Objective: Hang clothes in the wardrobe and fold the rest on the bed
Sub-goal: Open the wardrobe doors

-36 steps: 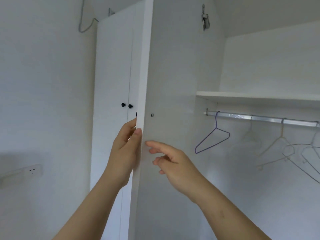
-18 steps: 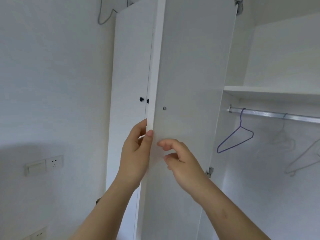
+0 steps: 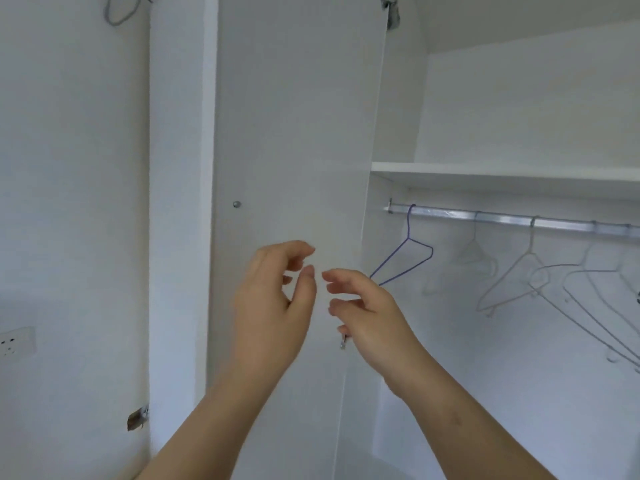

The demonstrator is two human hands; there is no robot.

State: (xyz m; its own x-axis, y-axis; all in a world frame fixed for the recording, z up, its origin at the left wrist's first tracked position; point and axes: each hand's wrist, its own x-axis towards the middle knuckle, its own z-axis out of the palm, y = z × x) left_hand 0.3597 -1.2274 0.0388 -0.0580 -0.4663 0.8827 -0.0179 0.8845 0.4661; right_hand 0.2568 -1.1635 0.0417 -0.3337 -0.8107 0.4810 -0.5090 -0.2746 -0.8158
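The white wardrobe door (image 3: 294, 133) stands swung wide open on the left. My left hand (image 3: 273, 299) hovers in front of its inner face, fingers loosely curled and holding nothing. My right hand (image 3: 367, 317) is just beside it, fingers relaxed and empty. Inside the wardrobe a metal rail (image 3: 512, 220) runs under a white shelf (image 3: 502, 171). A purple wire hanger (image 3: 412, 254) hangs at the rail's left end, with several white hangers (image 3: 519, 271) to its right. No clothes are in view.
A white wall (image 3: 69, 202) stands on the left with a socket (image 3: 15, 341) low down. A grey cable (image 3: 117, 12) loops near the top. Door hinges show at the top (image 3: 389, 8) and behind my right hand (image 3: 343, 342).
My left hand has let go of the door edge and both hands have come off the door. The door has swung further open and the view has shifted left.
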